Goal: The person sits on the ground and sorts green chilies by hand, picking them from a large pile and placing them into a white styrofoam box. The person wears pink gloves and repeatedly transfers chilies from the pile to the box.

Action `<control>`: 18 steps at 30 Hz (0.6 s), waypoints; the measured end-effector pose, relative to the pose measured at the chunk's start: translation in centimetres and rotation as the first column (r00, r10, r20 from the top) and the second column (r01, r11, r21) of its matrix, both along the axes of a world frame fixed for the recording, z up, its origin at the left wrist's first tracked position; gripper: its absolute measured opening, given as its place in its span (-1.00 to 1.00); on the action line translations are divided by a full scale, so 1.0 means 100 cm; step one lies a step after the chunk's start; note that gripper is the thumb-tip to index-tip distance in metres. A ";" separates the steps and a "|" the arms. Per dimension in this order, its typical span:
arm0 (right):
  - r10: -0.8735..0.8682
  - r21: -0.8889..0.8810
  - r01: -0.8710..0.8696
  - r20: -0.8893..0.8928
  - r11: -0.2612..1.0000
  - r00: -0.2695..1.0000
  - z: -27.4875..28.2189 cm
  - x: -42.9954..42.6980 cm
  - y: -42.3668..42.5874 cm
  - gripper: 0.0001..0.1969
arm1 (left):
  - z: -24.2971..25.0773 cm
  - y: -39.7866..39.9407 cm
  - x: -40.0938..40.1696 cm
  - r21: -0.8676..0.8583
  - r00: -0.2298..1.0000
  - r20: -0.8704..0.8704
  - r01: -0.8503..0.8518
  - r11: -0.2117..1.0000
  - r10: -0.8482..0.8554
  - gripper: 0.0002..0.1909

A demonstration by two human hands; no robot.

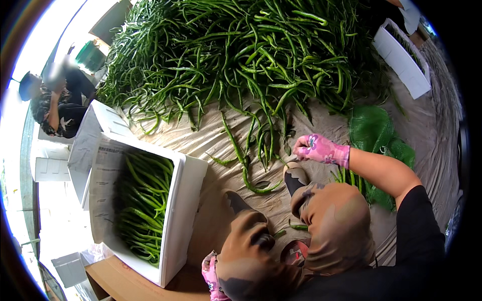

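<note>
My right hand (320, 149), in a pink flowered glove, is above my right lower leg with its fingers curled inward. A thin green pepper tip lies just below its fingers; whether the hand grips anything is unclear. My left hand (213, 277), gloved alike, rests beside my left knee at the bottom edge, mostly hidden by the camouflage trousers. Long green chili peppers (263, 139) lie loose on the sheet before me, in front of a large pile of chili peppers (241, 56). To my left stands a white foam box (184, 210), lined with printed paper, holding rows of peppers (147, 207).
A green mesh sack (371, 131) lies beyond my right forearm. Another white foam box (403, 60) stands far right. At left a person (56, 101) sits near a green basket (90, 56). A cardboard box (143, 282) is under the near foam box. Wrinkled sheeting (211, 139) covers the floor.
</note>
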State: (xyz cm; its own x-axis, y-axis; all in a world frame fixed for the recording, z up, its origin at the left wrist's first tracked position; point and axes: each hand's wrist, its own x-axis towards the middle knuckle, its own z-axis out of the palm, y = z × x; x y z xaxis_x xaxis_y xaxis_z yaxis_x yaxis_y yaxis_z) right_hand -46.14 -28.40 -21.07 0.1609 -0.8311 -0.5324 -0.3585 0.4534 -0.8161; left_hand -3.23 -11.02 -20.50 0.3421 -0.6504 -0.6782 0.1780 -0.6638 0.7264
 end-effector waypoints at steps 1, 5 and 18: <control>-0.046 0.110 0.044 0.016 0.993 0.999 -0.023 -0.001 -0.005 -0.82 | -0.013 -0.024 -0.007 0.035 0.999 -0.038 0.023 0.999 -0.022 -0.71; -0.089 0.270 0.083 0.009 0.959 0.996 -0.116 0.056 -0.069 -0.76 | -0.055 -0.111 -0.036 0.077 0.991 -0.134 -0.010 0.997 0.021 -0.78; -0.140 -0.082 0.120 -0.336 0.989 0.931 -0.249 0.124 -0.141 -0.63 | -0.141 -0.217 -0.104 0.017 0.965 -0.246 0.104 0.994 -0.097 -0.84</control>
State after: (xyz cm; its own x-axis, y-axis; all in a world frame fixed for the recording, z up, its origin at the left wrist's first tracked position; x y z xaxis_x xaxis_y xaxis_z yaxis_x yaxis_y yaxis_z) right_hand -33.71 -42.45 -45.92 -0.1326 -0.8643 -0.4851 -0.5604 0.4691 -0.6826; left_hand -13.61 -32.68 -34.62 0.0976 -0.6515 -0.7523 0.2786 -0.7078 0.6491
